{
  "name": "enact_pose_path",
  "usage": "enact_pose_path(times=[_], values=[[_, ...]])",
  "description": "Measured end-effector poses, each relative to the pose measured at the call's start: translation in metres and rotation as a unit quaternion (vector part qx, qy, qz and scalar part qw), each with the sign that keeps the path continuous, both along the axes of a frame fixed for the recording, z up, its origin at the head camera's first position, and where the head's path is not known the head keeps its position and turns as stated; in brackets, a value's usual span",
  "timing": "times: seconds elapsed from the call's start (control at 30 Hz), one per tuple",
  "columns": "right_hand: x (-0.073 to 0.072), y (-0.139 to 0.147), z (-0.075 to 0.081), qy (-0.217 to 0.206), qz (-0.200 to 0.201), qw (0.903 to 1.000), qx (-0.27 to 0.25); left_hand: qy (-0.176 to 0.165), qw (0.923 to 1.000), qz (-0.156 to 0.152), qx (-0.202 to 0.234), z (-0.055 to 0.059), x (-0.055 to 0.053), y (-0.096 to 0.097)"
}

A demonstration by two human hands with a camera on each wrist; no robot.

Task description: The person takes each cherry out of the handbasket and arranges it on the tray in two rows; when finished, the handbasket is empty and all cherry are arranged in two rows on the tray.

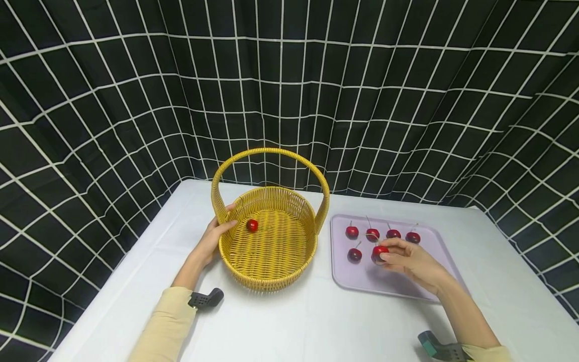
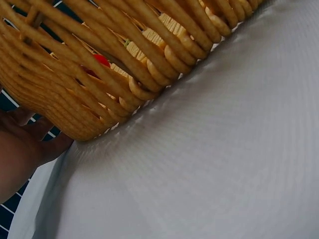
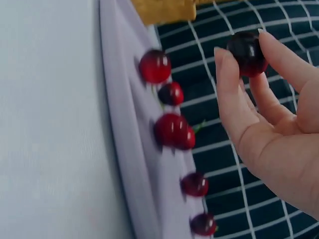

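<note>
My right hand [image 1: 416, 262] pinches a dark red cherry [image 1: 379, 255] between thumb and fingers, above the lilac tray [image 1: 384, 289]. In the right wrist view that cherry [image 3: 246, 52] sits at the fingertips, raised over the tray. Several other stemmed cherries lie on the tray, among them one at the left [image 1: 355, 255]. My left hand [image 1: 212, 239] grips the left rim of the yellow woven basket [image 1: 267, 279], beside the foot of its handle, with the thumb over the edge. Inside the basket, near that thumb, lies one red cherry [image 1: 252, 225].
The basket's tall arched handle [image 1: 271, 150] rises over its opening. A white cloth [image 1: 289, 327] covers the table under basket and tray. Black curtain with a white grid [image 1: 280, 90] hangs around the back and sides.
</note>
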State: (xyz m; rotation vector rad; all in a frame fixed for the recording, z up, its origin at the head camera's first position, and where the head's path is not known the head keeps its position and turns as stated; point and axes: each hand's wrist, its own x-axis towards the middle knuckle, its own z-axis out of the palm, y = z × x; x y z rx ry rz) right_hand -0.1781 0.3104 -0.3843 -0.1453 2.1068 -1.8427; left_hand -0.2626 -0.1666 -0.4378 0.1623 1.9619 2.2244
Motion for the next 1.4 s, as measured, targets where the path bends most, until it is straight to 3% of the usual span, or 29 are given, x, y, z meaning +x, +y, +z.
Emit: enact_pose_path(times=[0.13, 0.27, 0.37, 0.5, 0.7, 0.87, 1.03, 1.4], values=[[-0.003, 0.018, -0.008, -0.009, -0.027, 0.9996, -0.006, 0.000, 1.0000, 0.000, 0.000, 0.000, -0.001, 0.000], [-0.004, 0.035, -0.018, -0.001, -0.023, 0.9989, -0.040, 0.000, 1.0000, 0.000, 0.000, 0.000, -0.002, 0.000], [-0.006, 0.044, -0.025, -0.007, -0.032, 0.9989, -0.033, 0.000, 1.0000, 0.000, -0.001, 0.001, -0.002, 0.001], [-0.008, 0.048, -0.031, -0.028, -0.057, 0.9975, 0.030, -0.002, 1.0000, 0.000, 0.001, 0.000, -0.003, 0.001], [-0.012, 0.047, -0.035, -0.052, -0.105, 0.9857, 0.121, 0.000, 1.0000, -0.001, 0.001, -0.001, -0.002, 0.000], [-0.014, 0.047, -0.034, -0.046, -0.114, 0.9775, 0.171, 0.003, 1.0000, -0.002, 0.004, -0.001, -0.001, 0.001], [-0.017, 0.047, -0.033, -0.037, -0.126, 0.9627, 0.236, 0.003, 1.0000, -0.003, -0.001, -0.002, -0.002, 0.001], [-0.015, 0.045, -0.028, -0.017, -0.138, 0.9545, 0.264, 0.004, 1.0000, -0.005, 0.004, -0.002, -0.001, 0.000]])
